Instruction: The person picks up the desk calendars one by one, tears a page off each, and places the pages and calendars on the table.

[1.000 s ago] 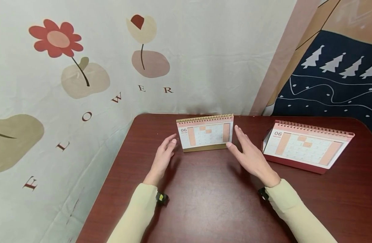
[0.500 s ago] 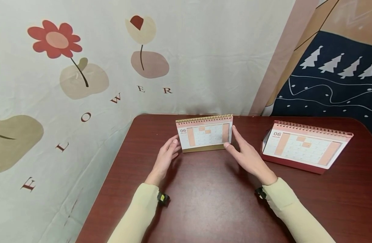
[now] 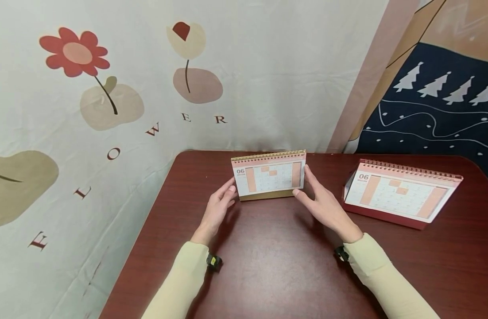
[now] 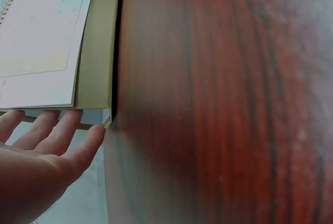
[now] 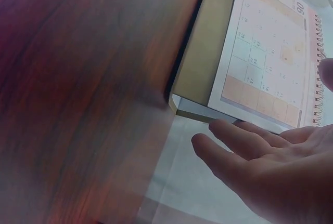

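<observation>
On the table [image 3: 273, 270], gold-based calendar [image 3: 270, 177], flanked by straight-fingered hands [image 3: 216, 207] [image 3: 325, 206], neither gripping it.

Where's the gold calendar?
In the head view, the gold calendar stands near the far edge of the table, between the left grip and right grip, left of the red calendar.

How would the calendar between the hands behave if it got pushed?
The calendar would probably slide rather than roll, being straight-edged. Its gold stand looks like stiff board, so likely holds shape; the spiral-bound pages may flap.
</observation>
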`<state>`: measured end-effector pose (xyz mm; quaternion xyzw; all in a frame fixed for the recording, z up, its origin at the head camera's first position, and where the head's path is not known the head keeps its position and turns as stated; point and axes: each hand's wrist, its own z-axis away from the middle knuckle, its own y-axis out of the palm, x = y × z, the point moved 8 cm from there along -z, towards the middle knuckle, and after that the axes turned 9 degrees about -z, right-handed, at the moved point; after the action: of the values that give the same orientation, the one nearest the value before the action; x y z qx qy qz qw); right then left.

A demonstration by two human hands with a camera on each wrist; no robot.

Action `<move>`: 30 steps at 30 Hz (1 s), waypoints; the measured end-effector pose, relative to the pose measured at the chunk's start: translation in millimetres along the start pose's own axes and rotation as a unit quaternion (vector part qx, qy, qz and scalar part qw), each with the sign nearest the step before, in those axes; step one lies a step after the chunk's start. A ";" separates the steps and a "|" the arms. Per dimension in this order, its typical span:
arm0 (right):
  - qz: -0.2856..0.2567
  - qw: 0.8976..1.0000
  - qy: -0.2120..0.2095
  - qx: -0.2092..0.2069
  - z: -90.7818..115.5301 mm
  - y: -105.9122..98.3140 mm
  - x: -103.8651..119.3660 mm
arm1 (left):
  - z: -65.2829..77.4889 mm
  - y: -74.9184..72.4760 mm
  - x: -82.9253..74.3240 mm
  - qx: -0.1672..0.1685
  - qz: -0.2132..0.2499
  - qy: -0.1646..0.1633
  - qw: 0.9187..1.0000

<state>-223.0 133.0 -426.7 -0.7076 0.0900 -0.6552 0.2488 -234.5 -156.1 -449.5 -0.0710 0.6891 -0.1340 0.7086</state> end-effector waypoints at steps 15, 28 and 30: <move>-0.042 0.999 -0.005 -0.002 4.3 -8.2 4.5 | 3.4 7.4 -11.0 0.011 -0.062 0.072 0.995; -0.020 1.000 -0.003 -0.005 7.3 -14.4 10.3 | 4.8 10.1 -17.9 0.002 -0.079 0.105 0.991; -0.012 1.000 -0.003 -0.007 7.7 -15.4 11.0 | 5.3 11.1 -18.6 0.006 -0.075 0.109 0.991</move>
<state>-217.2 143.0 -409.9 -0.7124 0.0848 -0.6553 0.2365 -228.5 -140.6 -434.6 -0.1035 0.7539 -0.1976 0.6179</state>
